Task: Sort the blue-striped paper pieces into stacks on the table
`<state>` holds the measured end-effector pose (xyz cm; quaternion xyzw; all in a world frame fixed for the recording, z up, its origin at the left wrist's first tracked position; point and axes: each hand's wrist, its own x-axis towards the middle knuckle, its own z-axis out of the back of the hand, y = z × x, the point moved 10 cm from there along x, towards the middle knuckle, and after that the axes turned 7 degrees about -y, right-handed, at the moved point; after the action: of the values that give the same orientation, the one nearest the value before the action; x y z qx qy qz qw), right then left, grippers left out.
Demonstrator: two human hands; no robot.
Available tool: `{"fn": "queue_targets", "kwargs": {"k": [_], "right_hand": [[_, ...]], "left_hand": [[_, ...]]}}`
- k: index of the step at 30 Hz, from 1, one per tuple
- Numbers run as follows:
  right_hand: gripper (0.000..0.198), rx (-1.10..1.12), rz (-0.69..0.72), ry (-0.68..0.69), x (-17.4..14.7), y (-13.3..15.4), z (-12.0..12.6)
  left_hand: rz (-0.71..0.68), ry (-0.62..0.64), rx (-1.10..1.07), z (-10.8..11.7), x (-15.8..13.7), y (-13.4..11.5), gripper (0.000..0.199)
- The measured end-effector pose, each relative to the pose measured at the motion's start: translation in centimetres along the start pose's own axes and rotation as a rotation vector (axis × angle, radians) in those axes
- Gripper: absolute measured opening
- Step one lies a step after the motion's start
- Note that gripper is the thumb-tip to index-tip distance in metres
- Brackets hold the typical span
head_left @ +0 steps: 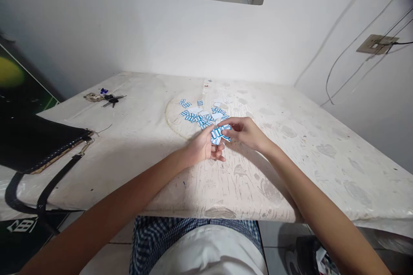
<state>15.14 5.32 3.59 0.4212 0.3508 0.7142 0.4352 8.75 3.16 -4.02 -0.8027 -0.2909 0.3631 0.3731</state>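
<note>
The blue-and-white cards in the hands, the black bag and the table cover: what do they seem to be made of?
The cards: probably paper or thin card, thin and straight-edged, finish unclear.
The black bag: perhaps smooth leather or imitation, judging by its even dark surface.
The table cover: likely plastic sheet, from its gloss and wrinkles.

Blue-printed cards (217, 132), white markings (22, 225) on dark panel (22, 247), none legible

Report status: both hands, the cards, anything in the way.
Left hand and right hand holding blue-and-white cards. Loose cards scattered on the table just beyond. Black bag and keys off to the left, apart from both hands.
</note>
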Motion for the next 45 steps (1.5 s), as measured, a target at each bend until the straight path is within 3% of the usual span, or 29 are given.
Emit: {"fn": "queue_targets", "kwargs": {"k": [4, 9, 13, 20, 27, 31, 41, 45], "right_hand": [[0.022, -0.049, 0.060, 0.089, -0.3, 0.4, -0.9], [0.033, -0.090, 0.040, 0.053, -0.3, 0.4, -0.5], [0.030, -0.062, 0.021, -0.022, 0.0, 0.0, 0.6], [0.018, -0.120, 0.076, -0.195, 0.1, 1.1, 2.9], [0.017, -0.167, 0.169, -0.013, -0.4, 2.4, 0.2], [0.019, -0.198, 0.170, 0.009, -0.5, 1.7, -0.9], [0.023, -0.122, 0.220, -0.051, -0.4, 1.6, -0.2], [0.021, -0.088, 0.209, -0.015, -0.4, 2.1, 0.0]], "left_hand": [[-0.005, 0.074, 0.002, -0.5, -0.1, 0.3, 0.024], [-0.050, 0.048, 0.038, -0.1, -0.1, 0.2, 0.002], [-0.115, 0.005, 0.017, 0.4, -0.2, -0.4, 0.011], [-0.111, -0.075, 0.015, 1.2, -0.1, -0.5, 0.012], [-0.079, 0.107, 0.064, 0.0, -0.1, 0.3, 0.014], [-0.089, 0.104, 0.082, -0.3, -0.3, 0.3, 0.027], [-0.063, 0.083, 0.024, 0.2, 0.2, 0.7, 0.012], [-0.078, 0.090, 0.049, 0.0, 0.0, 0.5, 0.013]]}}
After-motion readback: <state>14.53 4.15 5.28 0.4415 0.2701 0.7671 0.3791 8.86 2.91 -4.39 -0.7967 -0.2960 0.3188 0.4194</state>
